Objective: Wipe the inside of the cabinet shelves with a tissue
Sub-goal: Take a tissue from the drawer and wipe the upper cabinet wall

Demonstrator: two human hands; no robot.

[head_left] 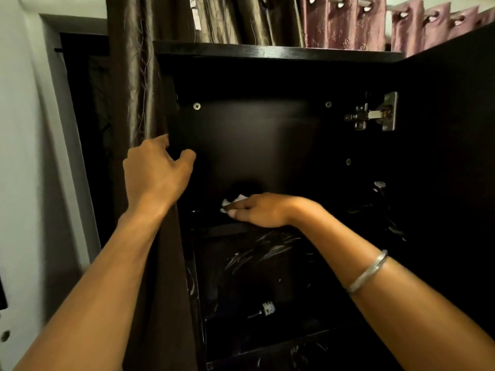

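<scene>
Two hands inside a dark cabinet [267,135], door [450,156] swung open to the right. Right hand [257,210] palm-down on the front part of the upper shelf [214,228], fingers pointing left and curled over a crumpled white tissue [232,202], pressing it to the shelf. Tissue bunched, long axis roughly left to right, only its left end showing past the fingertips; rest hidden under the hand. Left hand [156,170] gripping the front edge of the cabinet's left side panel [172,108], thumb inside, fingers wrapped round the outside and out of sight. Silver bangle [368,271] on the right forearm. Lower compartment very dark, back streaked with pale smears [257,253]; one small object with a light cap [265,309] lying on its floor, too dim to identify. Metal hinge [375,113] on the door's inner face. Brown curtain [139,76] beside the cabinet, pink curtain [348,25] above, cut off by the top edge.
</scene>
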